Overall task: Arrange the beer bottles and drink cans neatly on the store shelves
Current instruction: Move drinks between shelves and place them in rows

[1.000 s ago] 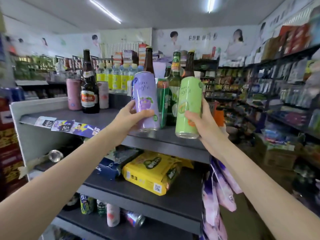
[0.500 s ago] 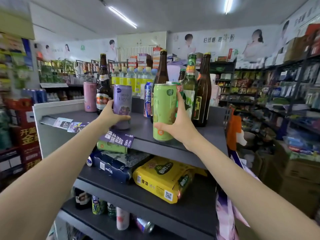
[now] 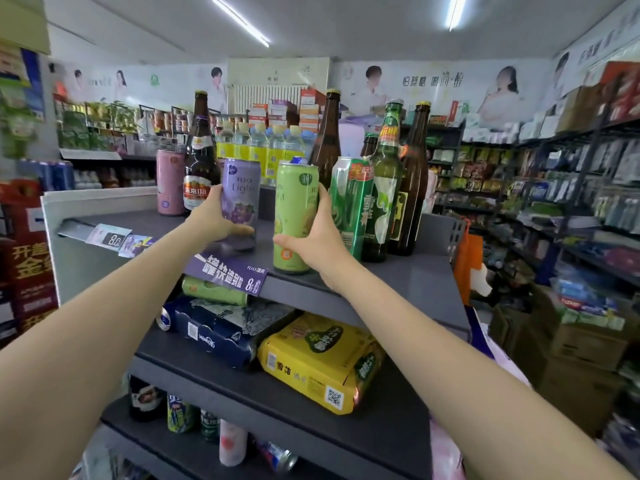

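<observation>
My left hand (image 3: pixel 214 221) grips a tall purple can (image 3: pixel 241 197) standing on the grey top shelf (image 3: pixel 408 275), just right of a dark beer bottle (image 3: pixel 201 168) and a pink can (image 3: pixel 169 183). My right hand (image 3: pixel 320 237) grips a tall green can (image 3: pixel 296 216) near the shelf's front edge. Right of it stand a green-and-white can (image 3: pixel 351 206), a green bottle (image 3: pixel 384 185) and brown bottles (image 3: pixel 414 181), with another brown bottle (image 3: pixel 327 140) behind.
The shelf below holds a dark blue can pack (image 3: pixel 214 332), a yellow pack (image 3: pixel 322 362) and a lying green can (image 3: pixel 213 291). Cans and bottles (image 3: pixel 194 420) stand on the lowest shelf. A purple price tag (image 3: pixel 228 271) hangs at the top shelf's edge. Stocked racks (image 3: pixel 571 188) line the right aisle.
Both cans have moved left along the top shelf from the bottle cluster. The purple can now sits beside the dark bottle, and the green can has come down near the front edge.
</observation>
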`<act>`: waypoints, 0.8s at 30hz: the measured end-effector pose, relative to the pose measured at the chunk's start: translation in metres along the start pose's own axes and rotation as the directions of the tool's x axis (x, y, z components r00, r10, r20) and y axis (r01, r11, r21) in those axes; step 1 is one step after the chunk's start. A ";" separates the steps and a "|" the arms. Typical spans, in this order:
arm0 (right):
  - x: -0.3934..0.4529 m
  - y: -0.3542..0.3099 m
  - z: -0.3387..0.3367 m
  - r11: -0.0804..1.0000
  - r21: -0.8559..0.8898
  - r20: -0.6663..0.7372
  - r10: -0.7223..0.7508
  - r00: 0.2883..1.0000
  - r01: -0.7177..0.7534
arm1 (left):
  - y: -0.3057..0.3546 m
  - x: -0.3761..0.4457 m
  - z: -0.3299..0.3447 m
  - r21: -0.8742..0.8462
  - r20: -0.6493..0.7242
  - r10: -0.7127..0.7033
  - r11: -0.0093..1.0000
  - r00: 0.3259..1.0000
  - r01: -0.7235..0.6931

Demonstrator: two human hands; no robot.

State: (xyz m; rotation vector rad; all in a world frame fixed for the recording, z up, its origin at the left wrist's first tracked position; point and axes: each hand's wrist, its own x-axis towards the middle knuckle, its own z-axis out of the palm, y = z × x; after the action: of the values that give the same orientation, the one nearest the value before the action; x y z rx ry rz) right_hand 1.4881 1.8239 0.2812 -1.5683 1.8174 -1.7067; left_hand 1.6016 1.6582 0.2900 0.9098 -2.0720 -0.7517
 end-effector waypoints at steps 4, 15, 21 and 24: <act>0.033 0.010 0.018 0.989 0.081 0.009 0.124 0.992 -0.124 | -0.006 0.020 -0.015 0.046 0.139 0.000 0.999 0.990 -0.006; 0.124 0.020 0.078 0.904 -0.329 -0.106 0.251 0.962 -0.273 | -0.063 0.098 -0.043 0.075 0.234 0.088 0.991 0.968 -0.108; 0.154 0.012 0.097 0.729 -0.601 -0.131 0.315 0.940 -0.328 | -0.082 0.116 -0.038 0.108 0.187 0.207 0.967 0.960 -0.230; 0.168 0.016 0.107 0.741 -0.549 -0.158 0.363 0.918 -0.387 | -0.087 0.123 -0.036 0.123 0.199 0.233 0.958 0.952 -0.260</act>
State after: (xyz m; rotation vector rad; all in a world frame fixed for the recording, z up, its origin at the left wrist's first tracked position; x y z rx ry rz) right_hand 1.4870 1.6275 0.3169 -1.1919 2.6206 -1.0619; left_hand 1.6031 1.5032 0.2937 0.6603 -2.3756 -0.5711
